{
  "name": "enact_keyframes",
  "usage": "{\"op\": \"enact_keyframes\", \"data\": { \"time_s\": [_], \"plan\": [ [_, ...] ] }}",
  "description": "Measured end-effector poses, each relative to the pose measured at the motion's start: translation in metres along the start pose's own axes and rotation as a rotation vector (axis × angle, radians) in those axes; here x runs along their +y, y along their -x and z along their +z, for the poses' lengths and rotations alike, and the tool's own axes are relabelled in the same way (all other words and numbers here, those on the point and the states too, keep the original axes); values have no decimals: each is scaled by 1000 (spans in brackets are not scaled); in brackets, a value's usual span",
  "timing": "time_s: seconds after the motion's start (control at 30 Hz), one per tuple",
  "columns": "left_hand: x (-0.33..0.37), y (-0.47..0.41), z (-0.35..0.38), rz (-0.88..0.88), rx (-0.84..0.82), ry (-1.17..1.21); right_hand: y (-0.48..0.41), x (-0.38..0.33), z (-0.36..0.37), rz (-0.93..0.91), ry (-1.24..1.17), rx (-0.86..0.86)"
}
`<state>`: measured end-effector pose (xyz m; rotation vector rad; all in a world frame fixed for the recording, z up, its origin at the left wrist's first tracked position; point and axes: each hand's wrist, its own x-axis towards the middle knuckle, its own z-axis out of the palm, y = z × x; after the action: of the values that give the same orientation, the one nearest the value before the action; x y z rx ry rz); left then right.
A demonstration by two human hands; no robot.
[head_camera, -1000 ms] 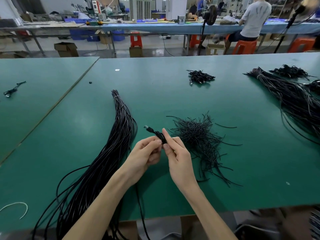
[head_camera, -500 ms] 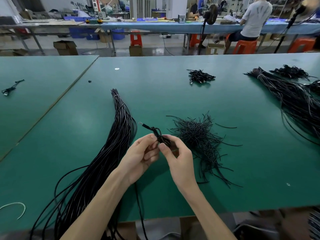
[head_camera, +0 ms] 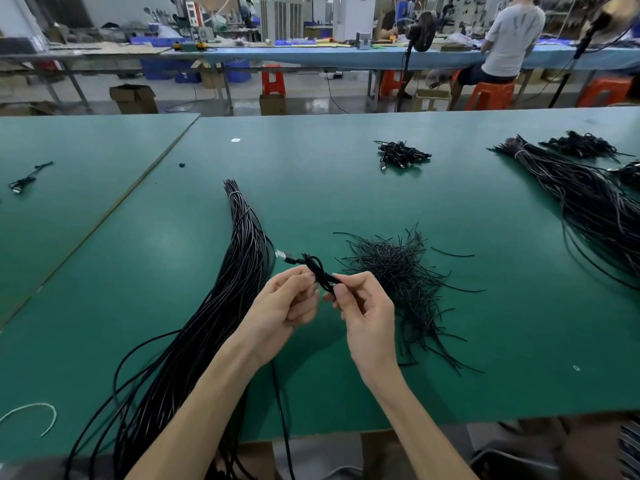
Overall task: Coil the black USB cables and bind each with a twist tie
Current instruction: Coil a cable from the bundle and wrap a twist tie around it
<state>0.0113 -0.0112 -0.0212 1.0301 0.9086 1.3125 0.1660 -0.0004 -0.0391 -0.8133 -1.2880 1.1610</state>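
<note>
Hands: left hand [head_camera: 284, 303] and right hand [head_camera: 367, 306] close together, fingertips nearly meeting, both pinching one small coiled cable [head_camera: 318, 271] between thumb and fingers
Cable look: black, thin, folded into a short tight bunch, silver-tipped plug [head_camera: 282, 255] sticking out of one end
Cable place: held just above the green table [head_camera: 346, 188], between the long loose cable bundle [head_camera: 221, 306] on the left and the twist tie pile [head_camera: 398, 271] on the right
Hidden: near end of the coil covered by the right fingers; cannot tell if a tie is on it; coil slightly blurred; one strand drops from under the hands past the near table edge
Axis: long axis diagonal, near-right to far-left; plug points far-left toward the loose bundle
Other: bound coils heap [head_camera: 401, 155] further back; second long bundle [head_camera: 588, 202] at right, cut off by the frame edge
</note>
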Motion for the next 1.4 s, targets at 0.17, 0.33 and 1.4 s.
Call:
{"op": "enact_keyframes", "data": {
  "time_s": [0.17, 0.33, 1.4],
  "plan": [
    [-5, 2, 3, -147, -134, 61, -4, 2, 0, -13, 17, 62],
    [-4, 3, -1, -226, -131, -125, -4, 2, -2, -69, 22, 71],
    [4, -1, -6, 149, 94, -58, 8, -4, 9, 21, 70, -44]
  ]
}}
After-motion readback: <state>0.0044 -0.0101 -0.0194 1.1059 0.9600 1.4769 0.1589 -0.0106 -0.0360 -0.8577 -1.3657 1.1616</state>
